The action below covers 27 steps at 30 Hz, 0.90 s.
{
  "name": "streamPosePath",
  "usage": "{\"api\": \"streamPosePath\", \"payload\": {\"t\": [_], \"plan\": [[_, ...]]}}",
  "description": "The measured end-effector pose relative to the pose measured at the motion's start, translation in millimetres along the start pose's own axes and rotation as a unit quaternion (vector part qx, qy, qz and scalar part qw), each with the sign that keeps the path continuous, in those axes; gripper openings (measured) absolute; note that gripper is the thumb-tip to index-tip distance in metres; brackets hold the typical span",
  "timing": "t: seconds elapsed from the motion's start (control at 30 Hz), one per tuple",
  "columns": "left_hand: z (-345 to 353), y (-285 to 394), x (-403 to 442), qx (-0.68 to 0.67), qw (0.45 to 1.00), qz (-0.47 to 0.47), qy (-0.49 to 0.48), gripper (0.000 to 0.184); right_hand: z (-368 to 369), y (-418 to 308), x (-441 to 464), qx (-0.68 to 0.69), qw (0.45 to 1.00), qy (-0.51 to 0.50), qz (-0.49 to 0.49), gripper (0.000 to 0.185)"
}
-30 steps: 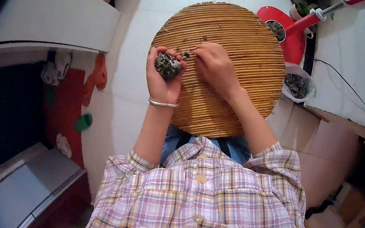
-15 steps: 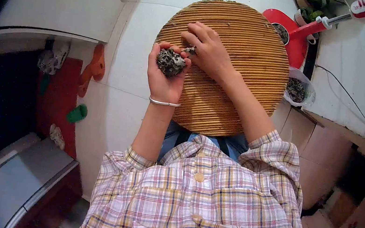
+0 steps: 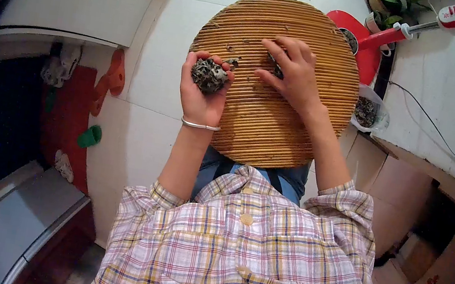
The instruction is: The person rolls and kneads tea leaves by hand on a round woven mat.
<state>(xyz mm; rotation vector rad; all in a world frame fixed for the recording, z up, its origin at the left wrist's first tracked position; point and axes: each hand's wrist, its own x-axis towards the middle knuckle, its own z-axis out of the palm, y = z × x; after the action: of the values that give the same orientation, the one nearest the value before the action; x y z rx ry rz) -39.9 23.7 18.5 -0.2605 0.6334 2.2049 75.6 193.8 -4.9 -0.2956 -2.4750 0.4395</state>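
A clump of dried grey-green leaves rests in my left hand, palm up with the fingers curled round it, over the left part of a round woven tray. A small leaf piece shows beside those fingertips. My right hand is over the tray's middle, thumb and fingers spread. Some dark leaf matter lies under or beside its fingers, partly hidden. Small dark bits are scattered on the tray above and between the hands.
A clear bag of dried leaves stands right of the tray. Behind it is a red scoop-like container with a long handle and leaves inside. Potted plants are at the upper right. Orange and green slippers lie on the left floor.
My right hand has moved right, away from my left hand, and its fingers have spread. My left hand still holds the leaf clump. The view has shifted slightly.
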Motion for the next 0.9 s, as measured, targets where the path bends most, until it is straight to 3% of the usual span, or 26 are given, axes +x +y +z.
{"api": "streamPosePath", "payload": {"t": [0.17, 0.27, 0.33, 0.37, 0.4, 0.43, 0.47, 0.5, 0.53, 0.63, 0.67, 0.73, 0.77, 0.8, 0.87, 0.9], "plan": [[2, 0, 1, -0.001, 1.0, -0.012, 0.011, 0.02, 20, 19, -1, -0.014, 1.0, -0.005, -0.02, 0.028], [5, -1, -1, 0.013, 1.0, -0.017, 0.013, 0.02, 22, 16, 1, -0.004, 1.0, 0.012, 0.021, 0.021], [3, -6, 1, -0.028, 0.998, -0.051, -0.007, 0.02, 13, 6, 7, 0.21, 0.951, 0.077, 0.213, 0.013], [4, -11, 3, -0.068, 0.994, -0.082, -0.028, 0.021, 7, 0, 10, 0.447, 0.816, 0.077, 0.357, 0.011], [8, -18, 3, -0.068, 0.994, -0.083, -0.029, 0.021, 2, 0, 6, 0.447, 0.816, 0.078, 0.357, 0.011], [13, -25, 6, -0.082, 0.992, -0.092, -0.019, 0.021, -1, 0, 4, 0.652, 0.645, 0.107, 0.384, 0.012], [17, -32, 8, -0.097, 0.99, -0.101, -0.009, 0.021, -4, 0, 2, 0.809, 0.428, 0.128, 0.382, 0.013], [21, -39, 9, -0.111, 0.988, -0.106, 0.005, 0.021, 0, -1, -6, 0.838, 0.393, 0.13, 0.356, 0.016], [24, -45, 11, -0.112, 0.988, -0.107, 0.003, 0.021, -5, -13, -4, 0.837, 0.394, 0.131, 0.355, 0.016], [32, -59, 17, -0.091, 0.995, -0.051, -0.007, 0.02, -7, -44, 5, 0.741, 0.489, 0.221, 0.403, 0.019], [35, -62, 16, -0.09, 0.995, -0.05, -0.007, 0.02, -5, -53, 7, 0.741, 0.488, 0.222, 0.403, 0.019], [43, -68, 11, -0.007, 0.999, -0.031, 0.026, 0.02, -10, -76, 14, 0.645, 0.622, 0.217, 0.388, 0.023], [39, -71, 10, 0.014, 0.999, -0.023, -0.018, 0.026, -8, -76, 10, 0.585, 0.711, 0.184, 0.345, 0.033], [43, -73, 8, 0.015, 0.999, -0.023, -0.021, 0.026, -7, -74, 9, 0.585, 0.711, 0.186, 0.343, 0.033], [49, -75, 1, 0.178, 0.979, 0.092, -0.048, 0.037, -7, -74, 8, 0.461, 0.839, 0.156, 0.244, 0.038], [47, -71, 1, 0.29, 0.944, 0.128, -0.094, 0.046, -7, -76, 8, 0.441, 0.853, 0.164, 0.227, 0.036]]}}
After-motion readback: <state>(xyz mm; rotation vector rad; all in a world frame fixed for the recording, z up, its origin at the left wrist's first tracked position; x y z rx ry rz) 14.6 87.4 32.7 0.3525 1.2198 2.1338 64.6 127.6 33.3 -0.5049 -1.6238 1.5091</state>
